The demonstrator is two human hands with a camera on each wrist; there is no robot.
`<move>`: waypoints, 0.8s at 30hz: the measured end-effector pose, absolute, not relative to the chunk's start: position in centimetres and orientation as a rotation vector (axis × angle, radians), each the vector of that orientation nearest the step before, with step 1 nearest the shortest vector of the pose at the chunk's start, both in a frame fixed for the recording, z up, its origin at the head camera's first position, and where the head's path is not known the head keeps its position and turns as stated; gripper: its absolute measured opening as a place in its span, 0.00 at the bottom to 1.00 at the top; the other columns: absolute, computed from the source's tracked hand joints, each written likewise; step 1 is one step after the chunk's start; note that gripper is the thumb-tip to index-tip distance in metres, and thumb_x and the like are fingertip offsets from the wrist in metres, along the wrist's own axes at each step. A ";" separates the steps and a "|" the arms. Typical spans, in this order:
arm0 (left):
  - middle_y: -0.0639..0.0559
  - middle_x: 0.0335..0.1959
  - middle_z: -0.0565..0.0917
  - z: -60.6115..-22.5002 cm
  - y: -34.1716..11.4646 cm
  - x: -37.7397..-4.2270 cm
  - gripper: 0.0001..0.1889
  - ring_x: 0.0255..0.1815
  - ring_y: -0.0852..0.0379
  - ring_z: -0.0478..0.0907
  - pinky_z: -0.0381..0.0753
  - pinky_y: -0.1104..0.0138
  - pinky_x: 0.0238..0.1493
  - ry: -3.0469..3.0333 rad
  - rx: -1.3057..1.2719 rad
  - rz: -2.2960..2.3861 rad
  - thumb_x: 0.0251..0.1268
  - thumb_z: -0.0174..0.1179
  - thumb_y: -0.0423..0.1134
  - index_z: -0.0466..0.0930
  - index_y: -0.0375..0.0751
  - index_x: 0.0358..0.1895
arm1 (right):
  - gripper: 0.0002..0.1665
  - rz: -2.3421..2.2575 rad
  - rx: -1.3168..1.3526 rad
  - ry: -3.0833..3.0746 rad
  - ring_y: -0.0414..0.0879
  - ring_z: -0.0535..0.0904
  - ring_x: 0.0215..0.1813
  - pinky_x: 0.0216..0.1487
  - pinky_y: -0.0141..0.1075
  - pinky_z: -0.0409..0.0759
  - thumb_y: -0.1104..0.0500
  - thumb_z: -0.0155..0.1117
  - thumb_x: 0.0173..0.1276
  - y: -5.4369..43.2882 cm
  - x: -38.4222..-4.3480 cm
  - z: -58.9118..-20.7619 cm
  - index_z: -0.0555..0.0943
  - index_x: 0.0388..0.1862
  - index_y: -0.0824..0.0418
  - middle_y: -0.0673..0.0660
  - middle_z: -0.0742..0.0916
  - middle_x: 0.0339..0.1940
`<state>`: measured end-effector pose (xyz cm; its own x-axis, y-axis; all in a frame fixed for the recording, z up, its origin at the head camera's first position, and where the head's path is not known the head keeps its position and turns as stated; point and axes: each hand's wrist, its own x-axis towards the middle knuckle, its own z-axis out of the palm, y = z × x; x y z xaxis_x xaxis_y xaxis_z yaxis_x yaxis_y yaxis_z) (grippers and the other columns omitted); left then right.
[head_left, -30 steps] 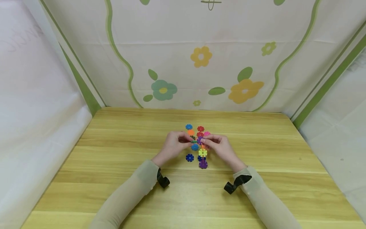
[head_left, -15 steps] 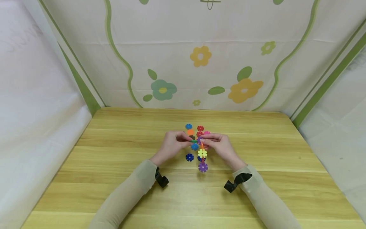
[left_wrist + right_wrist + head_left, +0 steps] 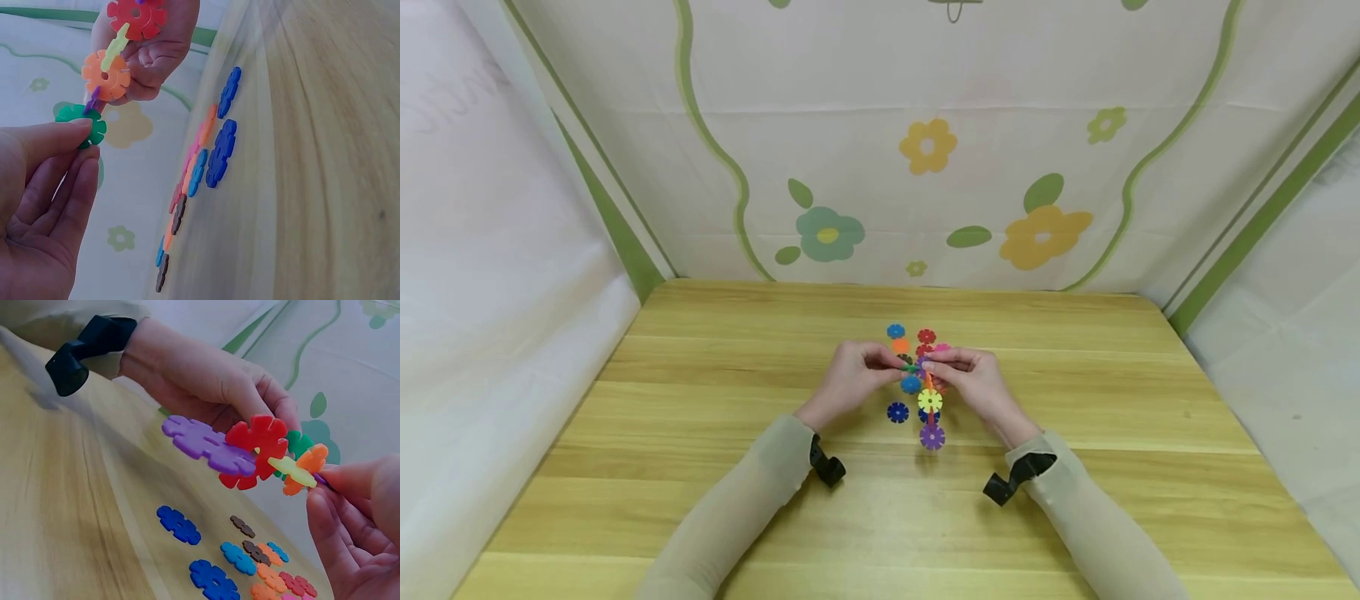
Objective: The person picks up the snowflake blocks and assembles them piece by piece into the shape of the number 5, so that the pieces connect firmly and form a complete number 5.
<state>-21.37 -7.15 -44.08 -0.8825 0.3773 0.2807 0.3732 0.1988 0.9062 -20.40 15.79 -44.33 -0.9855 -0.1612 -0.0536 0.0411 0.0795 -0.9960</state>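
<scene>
Above the table, both hands hold up a chain of notched plastic flower discs. My left hand (image 3: 859, 373) pinches a green disc (image 3: 81, 125) between thumb and fingers. My right hand (image 3: 976, 382) pinches a small edge-on purple disc (image 3: 92, 100), which meets the green one at its notched rim. From that purple disc the chain runs through an orange disc (image 3: 106, 75), a yellow disc (image 3: 292, 472) and a red disc (image 3: 259, 440) to another purple disc (image 3: 209, 447) at its free end, which points toward the person in the head view. The right fingertips partly cover the held purple disc.
Loose flower discs lie flat under and beyond the hands: dark blue (image 3: 898, 412), light blue (image 3: 896, 331), red (image 3: 927, 336), orange (image 3: 900, 345), pink and brown ones. A flowered cloth (image 3: 850, 150) stands behind the wooden table (image 3: 737, 367), with white cloth at both sides.
The chain's free end has tipped slightly toward the person. The right hand has shifted a little left, and the green and purple discs have come closer together.
</scene>
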 end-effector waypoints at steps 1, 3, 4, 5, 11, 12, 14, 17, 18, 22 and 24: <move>0.54 0.33 0.88 -44.1 -7.1 -21.4 0.03 0.34 0.44 0.86 0.87 0.62 0.37 2.423 0.760 1.840 0.62 0.72 0.29 0.90 0.41 0.35 | 0.16 -2.027 -0.121 2.202 0.46 0.85 0.36 0.44 0.42 0.87 0.58 0.73 0.69 15.8 -20.4 -44.4 0.87 0.50 0.67 0.59 0.89 0.42; 0.53 0.33 0.88 -44.1 -6.9 -21.5 0.03 0.35 0.44 0.86 0.87 0.63 0.38 2.420 0.753 1.842 0.62 0.72 0.29 0.90 0.41 0.35 | 0.17 -2.025 -0.119 2.208 0.47 0.85 0.37 0.44 0.42 0.86 0.57 0.73 0.69 15.9 -20.5 -44.4 0.87 0.50 0.67 0.59 0.89 0.43; 0.53 0.33 0.88 -44.1 -6.9 -21.6 0.04 0.35 0.45 0.86 0.87 0.63 0.38 2.417 0.753 1.850 0.62 0.72 0.28 0.90 0.40 0.34 | 0.17 -2.022 -0.114 2.209 0.47 0.85 0.37 0.45 0.43 0.86 0.56 0.74 0.68 16.0 -20.5 -44.4 0.87 0.50 0.66 0.59 0.89 0.44; 0.51 0.34 0.88 -44.1 -6.8 -21.6 0.04 0.35 0.45 0.86 0.87 0.63 0.38 2.411 0.754 1.858 0.61 0.72 0.27 0.90 0.39 0.35 | 0.17 -2.023 -0.113 2.207 0.47 0.85 0.38 0.45 0.43 0.86 0.56 0.74 0.68 16.0 -20.5 -44.4 0.87 0.50 0.65 0.59 0.89 0.44; 0.52 0.36 0.89 -43.9 -6.8 -21.9 0.04 0.37 0.53 0.86 0.87 0.63 0.41 2.407 0.732 1.851 0.61 0.72 0.28 0.89 0.38 0.38 | 0.19 -2.030 -0.129 2.181 0.48 0.85 0.39 0.48 0.44 0.86 0.54 0.74 0.68 16.3 -20.7 -44.3 0.87 0.52 0.64 0.60 0.88 0.47; 0.53 0.37 0.89 -43.9 -6.9 -22.0 0.05 0.38 0.54 0.86 0.87 0.63 0.42 2.411 0.727 1.833 0.62 0.72 0.29 0.89 0.39 0.40 | 0.20 -2.030 -0.132 2.177 0.48 0.85 0.39 0.48 0.45 0.86 0.53 0.74 0.68 16.4 -20.8 -44.4 0.87 0.53 0.64 0.60 0.88 0.47; 0.53 0.40 0.89 -43.8 -7.2 -22.1 0.09 0.40 0.56 0.86 0.86 0.64 0.44 2.413 0.717 1.804 0.62 0.73 0.30 0.89 0.39 0.45 | 0.22 -2.034 -0.136 2.174 0.48 0.85 0.40 0.48 0.45 0.86 0.52 0.74 0.68 16.7 -21.0 -44.5 0.86 0.54 0.65 0.59 0.89 0.47; 0.49 0.44 0.89 -43.9 -7.8 -22.7 0.15 0.43 0.56 0.85 0.85 0.65 0.46 2.430 0.676 1.773 0.61 0.74 0.33 0.87 0.38 0.52 | 0.24 -2.042 -0.118 2.179 0.48 0.85 0.40 0.49 0.45 0.86 0.52 0.75 0.68 17.3 -21.3 -44.6 0.86 0.56 0.66 0.59 0.89 0.45; 0.47 0.45 0.88 -43.9 -8.0 -23.0 0.16 0.43 0.57 0.85 0.85 0.65 0.47 2.447 0.656 1.756 0.61 0.74 0.34 0.87 0.39 0.53 | 0.24 -2.043 -0.110 2.185 0.48 0.85 0.40 0.49 0.44 0.86 0.52 0.75 0.67 17.5 -21.4 -44.6 0.86 0.56 0.66 0.59 0.89 0.45; 0.42 0.48 0.88 -44.0 -8.7 -24.2 0.18 0.46 0.53 0.85 0.84 0.62 0.49 2.519 0.589 1.643 0.61 0.75 0.36 0.86 0.39 0.55 | 0.24 -2.049 -0.083 2.191 0.49 0.85 0.41 0.49 0.44 0.85 0.52 0.76 0.66 18.1 -21.7 -44.7 0.86 0.55 0.66 0.59 0.89 0.46; 0.42 0.50 0.87 -44.0 -9.0 -24.8 0.20 0.50 0.49 0.84 0.83 0.59 0.53 2.553 0.573 1.576 0.62 0.74 0.36 0.85 0.37 0.56 | 0.24 -2.055 -0.076 2.185 0.49 0.85 0.41 0.50 0.44 0.85 0.52 0.76 0.66 18.3 -21.8 -44.7 0.86 0.55 0.66 0.59 0.89 0.47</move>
